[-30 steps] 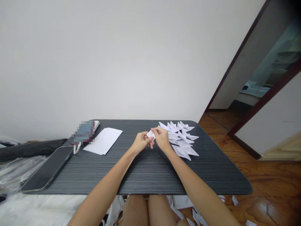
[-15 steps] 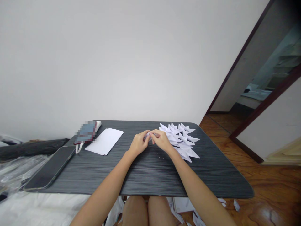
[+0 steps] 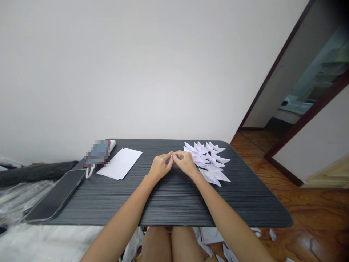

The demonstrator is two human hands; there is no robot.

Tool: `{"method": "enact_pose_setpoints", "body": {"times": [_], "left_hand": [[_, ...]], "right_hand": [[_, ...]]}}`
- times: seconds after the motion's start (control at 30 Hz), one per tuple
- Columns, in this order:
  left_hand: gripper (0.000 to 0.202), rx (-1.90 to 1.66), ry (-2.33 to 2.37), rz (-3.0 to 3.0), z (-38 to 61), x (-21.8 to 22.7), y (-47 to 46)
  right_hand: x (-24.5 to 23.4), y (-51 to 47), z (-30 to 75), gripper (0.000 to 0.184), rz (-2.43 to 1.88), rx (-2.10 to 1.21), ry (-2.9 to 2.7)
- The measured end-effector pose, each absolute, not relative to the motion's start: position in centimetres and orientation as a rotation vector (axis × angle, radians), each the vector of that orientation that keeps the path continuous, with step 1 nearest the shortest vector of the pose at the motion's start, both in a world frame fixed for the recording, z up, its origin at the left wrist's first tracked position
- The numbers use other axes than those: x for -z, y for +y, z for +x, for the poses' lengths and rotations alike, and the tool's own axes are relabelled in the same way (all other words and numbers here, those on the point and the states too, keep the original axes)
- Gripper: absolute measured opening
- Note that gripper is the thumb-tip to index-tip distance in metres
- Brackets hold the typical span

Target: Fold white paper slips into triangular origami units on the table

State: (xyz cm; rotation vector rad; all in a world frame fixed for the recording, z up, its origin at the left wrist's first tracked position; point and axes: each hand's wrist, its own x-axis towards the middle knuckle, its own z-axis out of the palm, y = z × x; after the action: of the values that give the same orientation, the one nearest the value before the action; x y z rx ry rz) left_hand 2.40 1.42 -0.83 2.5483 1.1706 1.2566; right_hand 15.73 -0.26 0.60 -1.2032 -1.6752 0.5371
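Observation:
My left hand and my right hand meet above the middle of the black table, fingertips pinched together. Between them a tiny bit of white paper shows; the fingers hide most of it, so its shape cannot be made out. Just right of my right hand lie several folded white paper shapes with sharp points, set close together in rows. A small stack of white paper sheets rests flat to the left of my left hand.
The black table stands against a white wall. On its left are a phone and a blurred-out object with a white cable. Paper scraps lie on the wooden floor below, and a doorway is at the right.
Both hands stay in nearly the same place, with fingers shifted slightly. Less of the white paper between them shows now. The view has moved a little.

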Motion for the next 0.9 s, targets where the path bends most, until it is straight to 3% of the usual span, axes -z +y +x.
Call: {"method": "enact_pose_setpoints", "body": {"times": [0.5,0.67,0.9], "left_hand": [[0.019,-1.314,0.978,2.019,2.4,-1.1,0.7],[0.024,-1.290,0.961,2.075,1.7,-2.0,0.8],[0.031,-0.974,0.684,2.220,0.5,-2.0,1.3]], "right_hand": [[-1.5,-0.2,16.4,0.019,-1.058,-0.736,-1.530],[-2.1,-0.5,17.2,0.013,-0.965,-0.634,-1.742],[-2.8,-1.2,18.5,0.019,-0.979,-0.434,-2.064]]}}
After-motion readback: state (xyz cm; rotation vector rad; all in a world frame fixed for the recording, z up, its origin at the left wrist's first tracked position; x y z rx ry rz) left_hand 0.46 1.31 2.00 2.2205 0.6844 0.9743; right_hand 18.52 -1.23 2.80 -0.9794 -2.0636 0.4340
